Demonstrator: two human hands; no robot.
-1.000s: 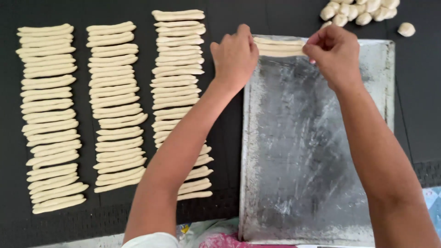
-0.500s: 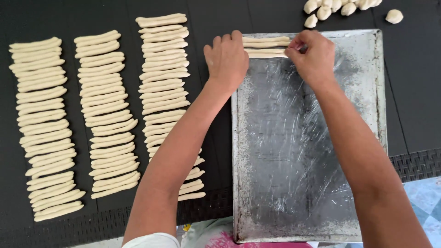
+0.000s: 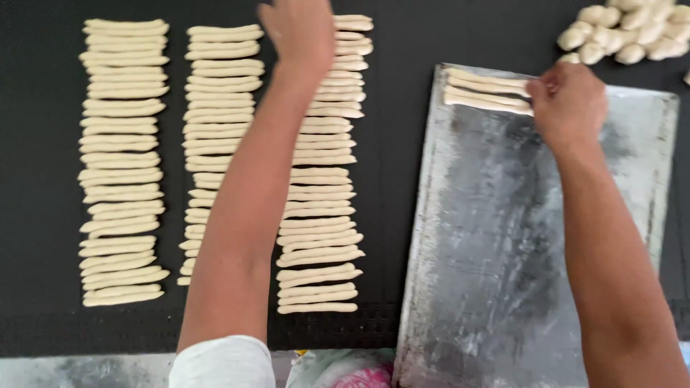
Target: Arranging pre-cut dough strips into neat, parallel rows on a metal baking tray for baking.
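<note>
My left hand [image 3: 298, 32] has left the tray [image 3: 503, 237] and now reaches, fingers loose and empty, over the dough sticks [image 3: 323, 172] on the counter. My right hand [image 3: 568, 104] stays pinching the sticks on the tray [image 3: 485, 92].

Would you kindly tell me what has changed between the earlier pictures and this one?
The left hand has left the grey metal baking tray and swung left to the top of the nearest column of pale dough sticks on the black mat. The right hand stays at the dough sticks on the tray's top edge. The other dough columns and the pile of dough lumps lie as before.
</note>
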